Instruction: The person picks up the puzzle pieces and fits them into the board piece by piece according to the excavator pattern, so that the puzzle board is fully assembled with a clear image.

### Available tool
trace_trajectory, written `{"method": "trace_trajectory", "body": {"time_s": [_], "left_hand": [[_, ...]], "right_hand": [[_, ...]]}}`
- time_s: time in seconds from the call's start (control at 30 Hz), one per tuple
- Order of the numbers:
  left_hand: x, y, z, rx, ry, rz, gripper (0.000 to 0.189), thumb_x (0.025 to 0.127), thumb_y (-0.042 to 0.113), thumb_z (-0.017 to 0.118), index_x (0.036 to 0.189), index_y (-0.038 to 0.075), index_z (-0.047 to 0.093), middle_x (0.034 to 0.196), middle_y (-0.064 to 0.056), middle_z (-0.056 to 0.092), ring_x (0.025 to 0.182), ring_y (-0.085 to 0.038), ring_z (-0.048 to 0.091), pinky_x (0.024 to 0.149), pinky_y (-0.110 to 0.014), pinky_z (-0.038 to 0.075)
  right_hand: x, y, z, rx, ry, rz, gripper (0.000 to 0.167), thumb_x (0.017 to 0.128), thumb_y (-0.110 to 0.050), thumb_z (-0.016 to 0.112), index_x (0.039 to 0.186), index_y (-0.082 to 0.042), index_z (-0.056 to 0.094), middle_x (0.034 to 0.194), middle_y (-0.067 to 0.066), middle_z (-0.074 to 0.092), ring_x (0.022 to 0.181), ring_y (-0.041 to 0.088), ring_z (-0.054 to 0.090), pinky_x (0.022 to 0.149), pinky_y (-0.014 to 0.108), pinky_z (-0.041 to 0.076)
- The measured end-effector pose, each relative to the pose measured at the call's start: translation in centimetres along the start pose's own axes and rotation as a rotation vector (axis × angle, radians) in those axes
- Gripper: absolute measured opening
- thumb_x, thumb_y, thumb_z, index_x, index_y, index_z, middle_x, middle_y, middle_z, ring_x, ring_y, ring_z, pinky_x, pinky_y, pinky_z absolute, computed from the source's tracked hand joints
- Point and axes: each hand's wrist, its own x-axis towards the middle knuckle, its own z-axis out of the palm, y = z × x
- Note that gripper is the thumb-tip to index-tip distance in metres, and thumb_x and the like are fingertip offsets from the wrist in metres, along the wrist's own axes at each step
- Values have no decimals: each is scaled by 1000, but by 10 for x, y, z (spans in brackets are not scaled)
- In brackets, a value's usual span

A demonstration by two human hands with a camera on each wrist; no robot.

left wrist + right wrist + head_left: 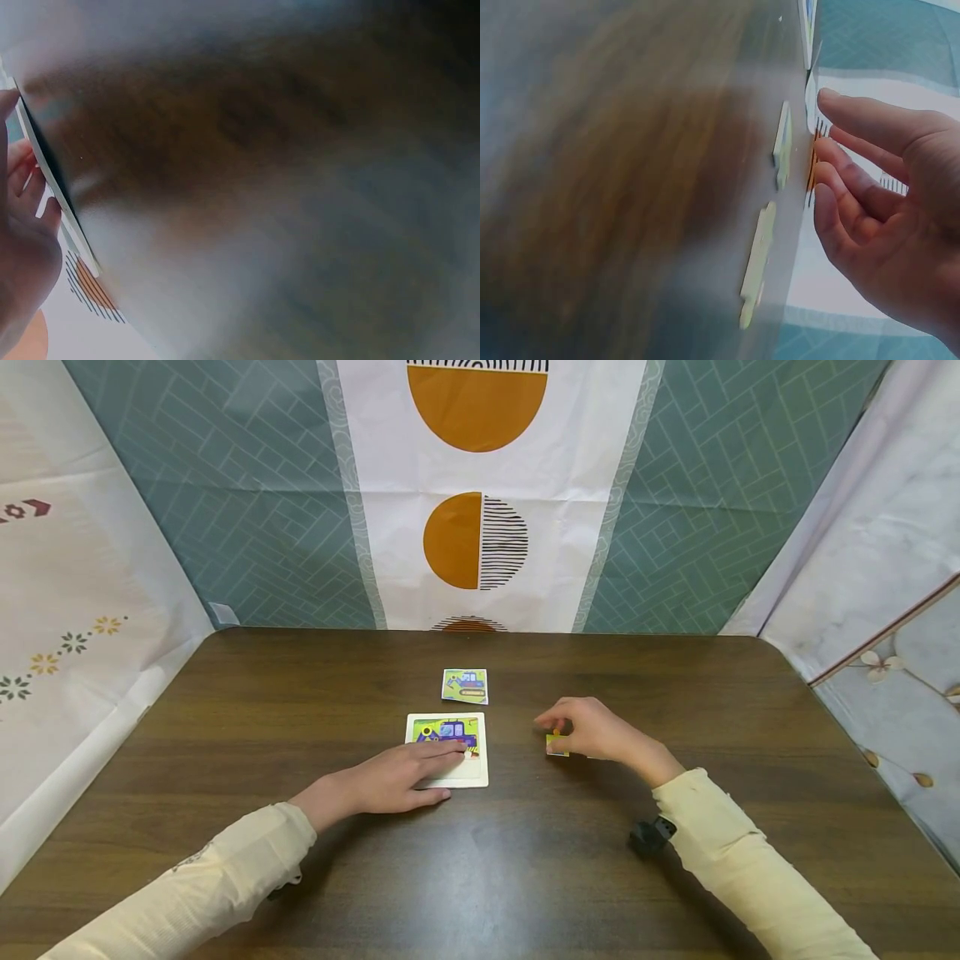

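Shallow square white puzzle tray point(483, 768) lies on the dark brown wood-grain bench point(480, 893), holding a part-filled picture of a purple digger on green point(452, 727); bare white shows lower down, partly hidden by fingers. Left hand point(397, 777) lies across the tray, fingers extended, clamped on nothing. Right hand point(600, 731), well apart from it, bends over small flat yellow-green pieces point(757, 251) right of the tray, thumb and fingers apart. Head view hides part of these pieces behind the hand; right wrist view shows two edge-on, prints hard to make out. Left wrist view has the tray edge-on, cut off. Small rectangular card with similar digger print point(465, 686) sits just beyond the tray. Mark on cream left sleeve point(225, 868) too small to read.
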Motion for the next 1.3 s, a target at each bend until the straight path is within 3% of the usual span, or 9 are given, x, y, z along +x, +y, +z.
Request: {"method": "trace_trajectory", "body": {"time_s": [0.27, 0.57, 0.83, 1.3], "left_hand": [[1, 3, -4, -32, -47, -52, 49, 99, 26, 54, 140, -1, 48, 149, -11, 42, 137, -27, 36, 109, -42, 32], [1, 3, -4, -28, -58, -59, 47, 101, 25, 51, 141, 0, 48, 149, -11, 41, 138, -26, 36, 109, -41, 32], [1, 4, -3, -49, -76, -87, 50, 101, 28, 51, 143, 1, 46, 151, -9, 39, 139, -26, 33, 110, -42, 31], [1, 2, -3, -25, -32, -36, 41, 100, 11, 50, 139, -3, 49, 147, -14, 43, 136, -29, 38, 108, -42, 33]], "right_hand": [[-9, 8, -1, -37, -35, 41, 41, 78, -12, 82, 114, 3, 69, 100, 8, 64, 87, 22, 58, 77, 37, 51], [-9, 8, 1, -66, -50, 98, 45, 77, -14, 82, 116, 4, 68, 99, 8, 61, 89, 24, 58, 80, 39, 51], [-7, 7, 0, -64, -59, 74, 38, 78, -12, 82, 110, 5, 70, 98, 9, 63, 86, 23, 58, 79, 39, 51], [2, -6, 4, -54, -76, 52, 37, 79, -12, 80, 112, 1, 70, 96, 5, 62, 89, 21, 59, 81, 36, 51]]}}
